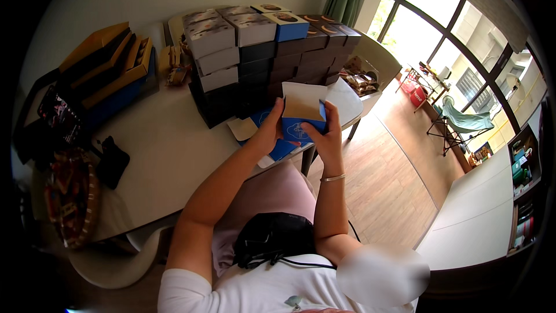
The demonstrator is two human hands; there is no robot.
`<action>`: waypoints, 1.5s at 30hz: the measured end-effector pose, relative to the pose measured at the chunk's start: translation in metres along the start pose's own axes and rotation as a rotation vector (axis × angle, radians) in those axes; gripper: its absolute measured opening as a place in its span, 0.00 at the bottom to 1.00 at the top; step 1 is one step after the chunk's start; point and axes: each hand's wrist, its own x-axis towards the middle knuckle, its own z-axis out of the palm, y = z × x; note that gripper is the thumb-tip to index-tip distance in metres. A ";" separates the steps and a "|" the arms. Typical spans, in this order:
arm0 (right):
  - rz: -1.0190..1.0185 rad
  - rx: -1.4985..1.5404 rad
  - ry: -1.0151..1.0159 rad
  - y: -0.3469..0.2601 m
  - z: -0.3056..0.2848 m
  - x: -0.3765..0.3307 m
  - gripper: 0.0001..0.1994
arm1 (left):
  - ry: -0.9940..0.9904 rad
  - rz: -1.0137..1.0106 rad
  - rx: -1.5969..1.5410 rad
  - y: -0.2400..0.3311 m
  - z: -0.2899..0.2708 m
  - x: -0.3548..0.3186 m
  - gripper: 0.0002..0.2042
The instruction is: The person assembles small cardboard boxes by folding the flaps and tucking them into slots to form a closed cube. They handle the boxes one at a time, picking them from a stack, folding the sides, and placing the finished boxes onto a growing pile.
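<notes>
A small blue cardboard box [303, 117] is held up between my two hands near the table's edge. Its top flap stands up and its tan inside shows. My left hand [270, 126] grips the box's left side, with some fingers hidden behind and under it. On the right side, my right hand [327, 134] is closed round it, the thumb on the blue front. Below my left hand lie flat blue-and-white cartons [243, 130] on the table, partly covered by my forearm and the box.
Stacked boxes [255, 31] in white, blue and dark brown stand at the table's back. Yellow-and-blue trays [110, 61], a lit phone [61, 113], a black pouch [112, 162] and a snack basket [72, 197] occupy the left. An open carton of wrapped packets [362, 78] sits right of the stacks.
</notes>
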 end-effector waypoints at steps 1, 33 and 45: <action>0.014 0.075 0.018 0.002 0.000 -0.001 0.28 | 0.021 -0.027 -0.010 0.000 -0.001 0.002 0.32; 0.162 0.443 0.272 0.015 -0.007 0.002 0.11 | 0.216 0.835 1.147 -0.008 0.015 -0.007 0.46; -0.049 0.397 0.087 -0.002 -0.007 -0.001 0.16 | 0.189 0.831 1.216 -0.007 0.014 -0.007 0.47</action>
